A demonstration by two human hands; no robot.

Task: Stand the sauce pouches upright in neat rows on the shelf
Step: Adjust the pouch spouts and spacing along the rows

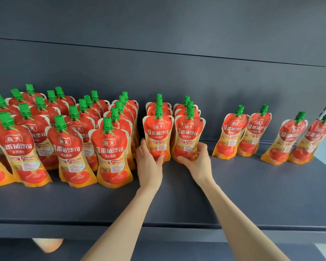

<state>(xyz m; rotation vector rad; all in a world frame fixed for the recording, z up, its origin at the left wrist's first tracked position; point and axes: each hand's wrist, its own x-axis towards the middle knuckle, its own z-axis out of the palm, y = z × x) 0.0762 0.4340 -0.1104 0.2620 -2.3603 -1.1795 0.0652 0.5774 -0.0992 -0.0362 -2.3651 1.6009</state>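
While I reach onto the shelf with both hands, each one holds a sauce pouch by its lower half. My left hand lays its thumb across the front of the left front pouch, fingers curled round its side. My right hand cups the base of the right front pouch. Both pouches stand upright near the middle of the shelf, just beside each other, each heading a short row with more pouches close behind.

Fuller rows stand to the left. A near pair and a far pair stand apart to the right, the far pair leaning.

I judge the danger to be tipping. These pouches look soft, with narrow bases and heavy green caps. If I push back too hard, the ones behind may fall like dominoes. If I let go before a base sits flat, the front pouch may slump forward or nudge its neighbour out of line.
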